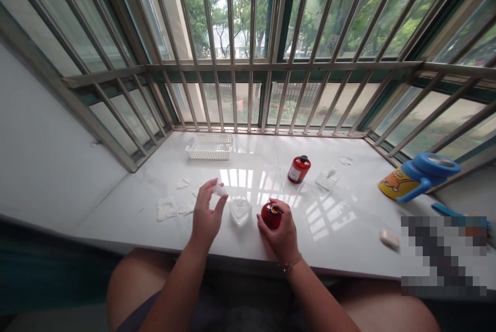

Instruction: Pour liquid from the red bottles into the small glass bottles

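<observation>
1. The left hand [206, 213] pinches a small translucent white piece [219, 188] between thumb and fingertips, raised above the table. Whether it is a cap or a scrap of film, I cannot tell. A light pinch would suit so small a piece.

2. The right hand [282, 231] is curled around a round red glass-like bottle [267, 215], thumb on the near left side, fingers over the far side. Its dark-rimmed mouth looks uncapped and faces up. Keeping that bottle level, with fingers clear of the rim, would guard against a spill.

3. Between the hands, apart from both, a clear faceted container [241, 212] stands on the white tabletop [248, 172]. It blends into the glare, so judging its edges calls for care; the forearms are best kept wide of it.

4. Beyond the right hand stands a second red bottle [298, 171], upright, with a black cap and pale label. Just beside it sits a clear, squarish piece [326, 180], hard to make out.

5. Left of the left hand lie crumpled white tissue-like scraps [166, 209]. Farther back is a white perforated basket [210, 155].

6. Toward the right edge are a blue-lidded yellow flask [406, 177], tilted in view, and a pale rounded object [389, 239].
</observation>
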`<action>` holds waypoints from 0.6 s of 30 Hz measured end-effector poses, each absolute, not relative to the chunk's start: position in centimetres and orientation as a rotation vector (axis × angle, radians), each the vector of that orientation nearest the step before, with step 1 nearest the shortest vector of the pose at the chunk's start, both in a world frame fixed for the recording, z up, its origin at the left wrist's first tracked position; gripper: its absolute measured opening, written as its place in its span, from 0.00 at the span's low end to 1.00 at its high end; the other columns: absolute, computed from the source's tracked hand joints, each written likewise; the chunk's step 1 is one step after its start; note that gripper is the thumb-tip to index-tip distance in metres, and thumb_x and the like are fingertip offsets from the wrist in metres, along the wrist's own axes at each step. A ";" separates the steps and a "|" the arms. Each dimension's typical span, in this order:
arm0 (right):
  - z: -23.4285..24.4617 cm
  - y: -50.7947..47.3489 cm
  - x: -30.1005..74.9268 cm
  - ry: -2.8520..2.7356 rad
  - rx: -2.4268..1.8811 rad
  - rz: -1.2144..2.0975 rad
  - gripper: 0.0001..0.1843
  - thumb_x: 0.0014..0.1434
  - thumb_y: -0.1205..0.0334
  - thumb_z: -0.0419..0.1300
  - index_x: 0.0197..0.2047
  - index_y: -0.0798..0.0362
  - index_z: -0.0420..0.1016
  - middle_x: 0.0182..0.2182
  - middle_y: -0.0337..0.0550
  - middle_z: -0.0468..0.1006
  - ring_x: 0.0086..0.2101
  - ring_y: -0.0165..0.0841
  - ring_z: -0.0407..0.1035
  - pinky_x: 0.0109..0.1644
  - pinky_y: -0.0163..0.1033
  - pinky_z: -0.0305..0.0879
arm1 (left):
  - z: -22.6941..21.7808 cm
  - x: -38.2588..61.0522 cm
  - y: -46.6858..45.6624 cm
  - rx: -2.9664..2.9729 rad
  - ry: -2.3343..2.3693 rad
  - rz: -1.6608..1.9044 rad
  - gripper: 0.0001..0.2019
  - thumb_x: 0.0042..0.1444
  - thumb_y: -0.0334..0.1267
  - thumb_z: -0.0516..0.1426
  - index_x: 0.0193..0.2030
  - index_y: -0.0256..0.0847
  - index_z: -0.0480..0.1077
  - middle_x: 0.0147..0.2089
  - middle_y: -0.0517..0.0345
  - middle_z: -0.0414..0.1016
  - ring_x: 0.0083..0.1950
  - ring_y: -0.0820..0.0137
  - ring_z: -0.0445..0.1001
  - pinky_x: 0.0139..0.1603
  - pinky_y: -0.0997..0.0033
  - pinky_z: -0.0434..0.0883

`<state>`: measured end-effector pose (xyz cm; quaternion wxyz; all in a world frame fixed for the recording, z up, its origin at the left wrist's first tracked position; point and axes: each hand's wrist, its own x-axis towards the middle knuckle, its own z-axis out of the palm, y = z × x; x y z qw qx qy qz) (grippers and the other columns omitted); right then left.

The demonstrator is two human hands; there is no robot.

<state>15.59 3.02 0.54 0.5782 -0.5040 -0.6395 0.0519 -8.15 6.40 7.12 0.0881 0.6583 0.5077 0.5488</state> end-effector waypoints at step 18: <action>0.8 2.9 15.5 -1.495 -1.185 0.125 0.29 0.63 0.55 0.72 0.62 0.47 0.65 0.58 0.54 0.76 0.58 0.48 0.74 0.61 0.62 0.76 | 1.6 -21.0 7.3 1.932 2.527 0.332 0.21 0.70 0.35 0.53 0.65 0.42 0.77 0.77 0.37 0.65 0.77 0.42 0.62 0.74 0.27 0.60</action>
